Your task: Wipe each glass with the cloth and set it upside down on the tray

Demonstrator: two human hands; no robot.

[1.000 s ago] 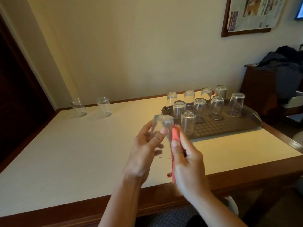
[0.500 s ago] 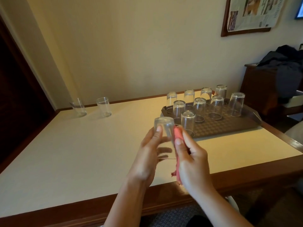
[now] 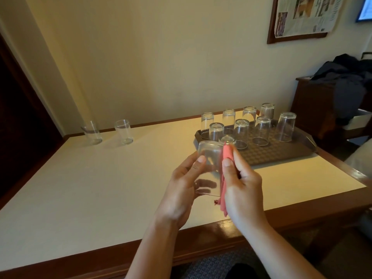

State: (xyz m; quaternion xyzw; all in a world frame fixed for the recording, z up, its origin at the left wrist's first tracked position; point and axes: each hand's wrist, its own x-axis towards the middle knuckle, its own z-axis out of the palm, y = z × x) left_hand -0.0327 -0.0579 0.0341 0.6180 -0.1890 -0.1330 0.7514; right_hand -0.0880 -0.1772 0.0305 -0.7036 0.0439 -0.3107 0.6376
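Note:
My left hand (image 3: 184, 185) grips a clear glass (image 3: 209, 156) held base-up above the table's front part, thumb on its near side and fingers behind it. My right hand (image 3: 240, 183) pinches a pink cloth (image 3: 226, 158) and presses it against the glass's right side; the cloth's tail hangs below the hand. A brown tray (image 3: 281, 156) at the right holds several upside-down glasses (image 3: 261, 129). Two upright glasses stand at the table's far left, one (image 3: 91, 132) by the corner and one (image 3: 124, 131) beside it.
The cream table top (image 3: 100, 188) has a dark wooden rim; its front edge runs just below my wrists. A dark cabinet (image 3: 314, 109) with dark clothing piled on it stands right of the table. A framed board (image 3: 302, 17) hangs on the wall.
Both hands have shifted slightly right with the glass. My left thumb has slid lower along the glass's near side, and the cloth now reaches the glass's base edge.

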